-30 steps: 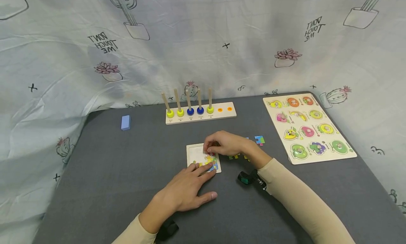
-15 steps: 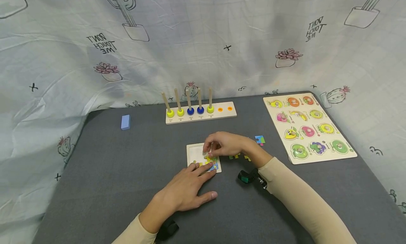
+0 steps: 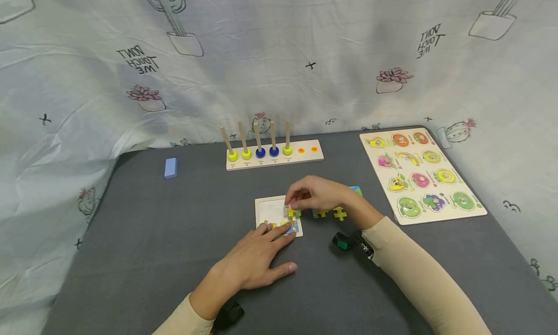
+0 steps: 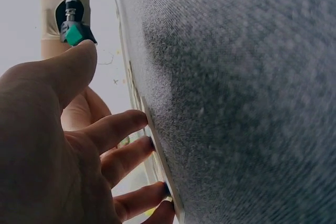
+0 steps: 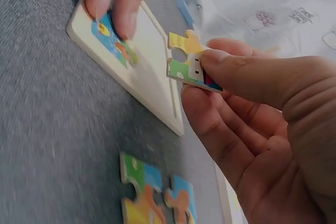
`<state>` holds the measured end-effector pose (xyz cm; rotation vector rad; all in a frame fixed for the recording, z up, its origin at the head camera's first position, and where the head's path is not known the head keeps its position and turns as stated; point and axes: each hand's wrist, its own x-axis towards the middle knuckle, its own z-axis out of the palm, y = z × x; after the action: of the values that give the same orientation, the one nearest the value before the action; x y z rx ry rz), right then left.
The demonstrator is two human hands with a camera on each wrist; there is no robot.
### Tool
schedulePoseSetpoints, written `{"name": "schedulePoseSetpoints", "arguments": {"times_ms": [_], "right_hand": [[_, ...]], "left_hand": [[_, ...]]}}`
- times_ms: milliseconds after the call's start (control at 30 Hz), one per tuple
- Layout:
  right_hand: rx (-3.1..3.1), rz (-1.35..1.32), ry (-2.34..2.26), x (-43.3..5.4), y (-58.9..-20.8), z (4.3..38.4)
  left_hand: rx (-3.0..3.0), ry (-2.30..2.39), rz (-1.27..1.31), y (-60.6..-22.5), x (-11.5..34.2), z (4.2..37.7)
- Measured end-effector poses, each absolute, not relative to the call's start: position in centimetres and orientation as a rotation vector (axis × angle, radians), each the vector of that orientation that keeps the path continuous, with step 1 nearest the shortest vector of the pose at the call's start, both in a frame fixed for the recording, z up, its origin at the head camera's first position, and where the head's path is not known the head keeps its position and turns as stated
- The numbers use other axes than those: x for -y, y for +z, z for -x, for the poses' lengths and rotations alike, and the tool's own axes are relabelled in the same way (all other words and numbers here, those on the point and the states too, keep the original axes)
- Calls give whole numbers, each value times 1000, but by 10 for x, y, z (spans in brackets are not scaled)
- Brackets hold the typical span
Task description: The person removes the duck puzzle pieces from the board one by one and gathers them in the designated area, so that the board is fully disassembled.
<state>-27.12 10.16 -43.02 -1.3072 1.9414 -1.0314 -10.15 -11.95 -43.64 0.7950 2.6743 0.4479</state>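
Observation:
My right hand pinches a jigsaw puzzle piece between thumb and fingers, above the right side of a small wooden puzzle tray. Yellow, green and a pale patch show on the piece. My left hand lies palm down at the tray's front, fingers spread. Its fingertips rest on the near edge and on blue pieces set along that side, partly covering them. Bare board shows in the rest of the tray.
Loose puzzle pieces lie right of the tray, some under the right forearm. Behind stands a peg board with yellow and blue rings. A fruit puzzle board is at right, a blue block at left.
My right hand has shifted slightly right and raised the puzzle piece, which now shows below the fingers. My left hand stays in place on the tray.

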Motion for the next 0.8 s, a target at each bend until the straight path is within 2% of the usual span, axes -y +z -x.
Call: {"name": "schedulePoseSetpoints", "arguments": {"times_ms": [433,800], "right_hand": [[-2095,1150,-1024,-165,-409,270],[-2217,1037,-984,-221,-409,264]], "left_hand": [[-2691,450,-799,-440,116,100],[-2729,446,-829,-442,119,98]]}}
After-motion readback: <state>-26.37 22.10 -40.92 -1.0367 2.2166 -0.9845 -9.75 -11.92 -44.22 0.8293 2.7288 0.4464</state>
